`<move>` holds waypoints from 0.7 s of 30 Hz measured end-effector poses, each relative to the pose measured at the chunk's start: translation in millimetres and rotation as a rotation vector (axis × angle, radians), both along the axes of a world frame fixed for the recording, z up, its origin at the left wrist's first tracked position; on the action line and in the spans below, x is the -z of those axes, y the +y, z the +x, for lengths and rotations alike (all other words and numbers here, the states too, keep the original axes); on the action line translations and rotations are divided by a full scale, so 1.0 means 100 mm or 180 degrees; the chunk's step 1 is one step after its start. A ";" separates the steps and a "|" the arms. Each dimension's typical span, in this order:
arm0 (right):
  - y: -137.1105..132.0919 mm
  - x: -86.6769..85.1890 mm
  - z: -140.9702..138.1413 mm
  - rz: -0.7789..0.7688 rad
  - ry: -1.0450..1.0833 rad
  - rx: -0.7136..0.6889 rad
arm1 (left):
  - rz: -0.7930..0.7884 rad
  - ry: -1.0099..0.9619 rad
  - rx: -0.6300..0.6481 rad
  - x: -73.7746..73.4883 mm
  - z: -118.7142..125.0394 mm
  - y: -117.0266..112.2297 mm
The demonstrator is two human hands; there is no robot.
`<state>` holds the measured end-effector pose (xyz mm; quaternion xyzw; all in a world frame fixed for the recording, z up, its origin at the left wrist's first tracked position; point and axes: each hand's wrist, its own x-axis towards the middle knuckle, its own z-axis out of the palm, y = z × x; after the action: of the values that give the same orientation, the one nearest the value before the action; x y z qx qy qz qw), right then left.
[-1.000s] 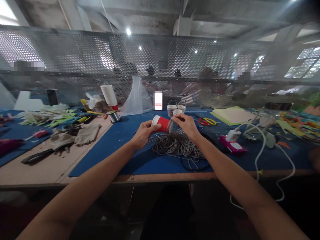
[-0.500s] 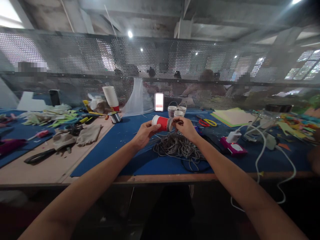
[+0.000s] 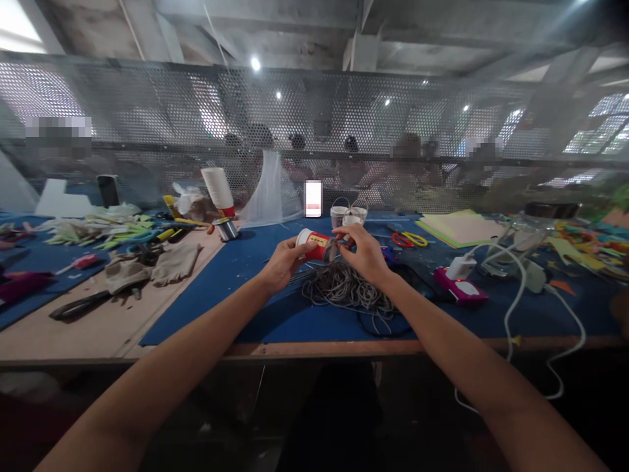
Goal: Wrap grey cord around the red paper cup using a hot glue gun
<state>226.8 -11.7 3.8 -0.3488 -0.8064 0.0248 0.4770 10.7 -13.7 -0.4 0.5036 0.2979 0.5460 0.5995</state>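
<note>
A red paper cup [image 3: 315,245] lies on its side in the air above the blue mat, its white rim facing left. My left hand [image 3: 282,261] is closed round the rim end of the cup. My right hand [image 3: 362,252] is closed at the cup's base, its fingers pinching a grey cord [image 3: 332,250] against it. Just below both hands a loose heap of the same grey cord [image 3: 350,291] lies on the mat.
Behind the cup stand small white cups with wire handles [image 3: 348,214] and a white card [image 3: 312,198]. Red-and-yellow scissors [image 3: 407,239], a pink device with a white charger [image 3: 460,283] and white cables lie right. A cup stack [image 3: 217,190], gloves [image 3: 147,268] and paper scraps lie left. A mesh screen runs behind.
The cup has turned in my hands, so a yellow mark now shows on its side. My right hand has shifted over the base end with the cord.
</note>
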 end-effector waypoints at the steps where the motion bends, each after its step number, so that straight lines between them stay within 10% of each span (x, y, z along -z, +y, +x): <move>1: -0.01 0.00 0.00 -0.0060 0.0027 0.0052 | 0.0030 -0.0004 -0.0033 0.00 0.00 0.00; 21: -0.02 -0.19 0.11 -0.0115 0.0407 0.0153 | 0.0486 0.0001 -0.0423 0.07 -0.03 0.09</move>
<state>237.5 -14.0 22.4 -0.3742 -0.7650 0.0501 0.5217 8.1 -4.9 -7.4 0.5270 0.2884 0.6056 0.5218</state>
